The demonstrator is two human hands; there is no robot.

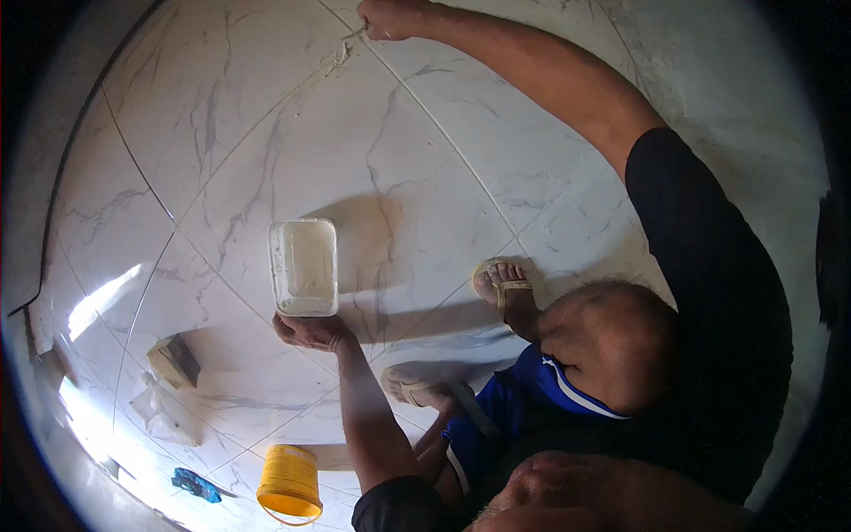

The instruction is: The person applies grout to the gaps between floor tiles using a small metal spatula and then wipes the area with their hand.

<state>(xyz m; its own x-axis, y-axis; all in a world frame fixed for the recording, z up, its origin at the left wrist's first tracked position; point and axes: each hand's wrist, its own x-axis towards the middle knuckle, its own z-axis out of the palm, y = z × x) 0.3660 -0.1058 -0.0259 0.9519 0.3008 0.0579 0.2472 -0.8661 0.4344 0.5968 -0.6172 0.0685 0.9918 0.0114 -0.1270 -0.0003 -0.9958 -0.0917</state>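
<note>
Grout paste in the shallow white rectangular plastic tub (304, 267) sits on the glossy white marble-veined floor tiles (417, 151), just ahead of the left hand (308, 332); that hand rests at the tub's near rim, fingers curled against it, touching rather than lifting as far as I can tell. The right hand (390, 18) is stretched far forward, fingers closed around a small thin tool (355, 33) whose tip meets the pale-filled tile joint (337, 55).

Judged from this pose, the long reach could pull the squatting body off balance; a sandalled foot (503, 285) on polished tile could slip; a wavering tip would smear paste across the tile face beside the joint. The tub, only touched at its edge, could be nudged or tipped by the bracing hand; paste left in the open may stiffen.

At lower left lie a small tan block (174, 361), a crumpled clear plastic bag (164, 415) just beside it, a flat blue packet (197, 485) nearer the edge, and a yellow plastic bucket with ribbed sides (289, 483); any print on them is too small to make out.
</note>
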